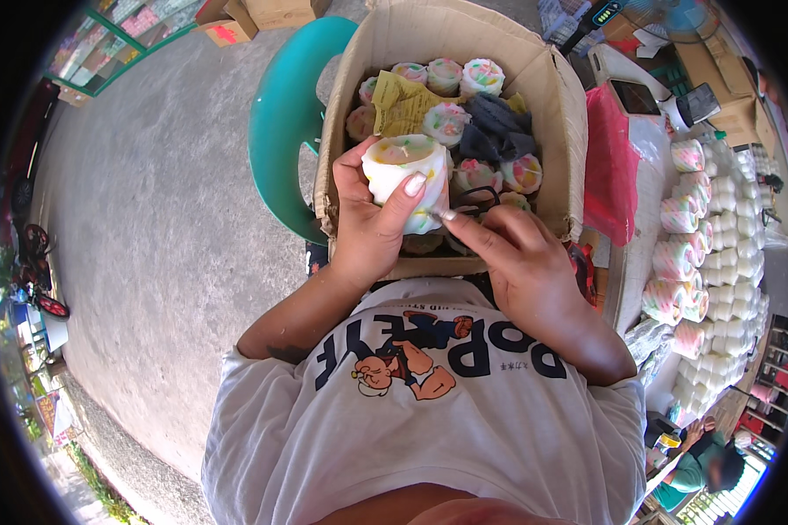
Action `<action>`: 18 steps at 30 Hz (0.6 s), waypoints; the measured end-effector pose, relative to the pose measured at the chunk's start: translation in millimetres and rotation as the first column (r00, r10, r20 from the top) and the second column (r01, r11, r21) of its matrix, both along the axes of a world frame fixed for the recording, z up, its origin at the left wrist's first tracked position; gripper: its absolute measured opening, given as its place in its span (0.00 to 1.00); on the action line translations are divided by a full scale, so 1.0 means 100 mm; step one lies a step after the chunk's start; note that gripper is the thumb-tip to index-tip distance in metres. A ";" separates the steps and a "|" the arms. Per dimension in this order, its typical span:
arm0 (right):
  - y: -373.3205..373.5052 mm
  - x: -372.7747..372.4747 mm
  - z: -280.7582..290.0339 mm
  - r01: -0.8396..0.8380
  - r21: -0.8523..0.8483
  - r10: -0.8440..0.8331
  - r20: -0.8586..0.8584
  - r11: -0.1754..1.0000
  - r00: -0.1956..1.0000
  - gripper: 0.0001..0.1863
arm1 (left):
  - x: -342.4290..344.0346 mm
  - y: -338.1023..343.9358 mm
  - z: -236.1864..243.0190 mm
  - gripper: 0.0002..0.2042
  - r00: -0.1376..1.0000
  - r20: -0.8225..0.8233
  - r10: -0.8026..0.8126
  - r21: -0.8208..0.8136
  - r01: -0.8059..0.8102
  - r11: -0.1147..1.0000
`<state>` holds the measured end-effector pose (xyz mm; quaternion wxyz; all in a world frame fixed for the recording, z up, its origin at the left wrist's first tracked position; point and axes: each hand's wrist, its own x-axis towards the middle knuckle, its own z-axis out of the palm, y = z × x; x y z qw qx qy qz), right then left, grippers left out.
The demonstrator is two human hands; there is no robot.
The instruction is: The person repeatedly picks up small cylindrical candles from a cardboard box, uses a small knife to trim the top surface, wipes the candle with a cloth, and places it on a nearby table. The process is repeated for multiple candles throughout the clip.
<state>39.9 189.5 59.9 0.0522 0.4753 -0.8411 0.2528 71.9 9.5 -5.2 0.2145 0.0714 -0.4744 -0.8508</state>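
My left hand (pixel 372 206) is wrapped round a white candle (pixel 411 175) with pink, yellow and green flecks and scalloped sides. Its top, with a short wick, faces up, and my thumb presses on the front. My right hand (pixel 521 249) is closed beside it, index finger reaching to the candle's lower right side. A black-handled tool (pixel 474 194), with a loop like scissors, shows at my right fingers; its tip by the candle is too small to make out. Below is an open cardboard box (pixel 453 39) holding several similar candles (pixel 481 77).
Inside the box lie a dark cloth (pixel 496 129) and yellow printed paper (pixel 407 103). A teal plastic chair (pixel 280 122) stands against the box's left side. To the right, stacked white and multicoloured candles (pixel 670 262) stand near a pink sheet (pixel 610 166). Another person (pixel 696 472) is at lower right.
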 end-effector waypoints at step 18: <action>-0.07 -0.04 -0.02 0.078 -0.144 -0.056 0.151 0.986 0.987 0.29 | 0.01 0.00 0.00 0.27 0.999 0.003 -0.034 0.069 0.034 0.997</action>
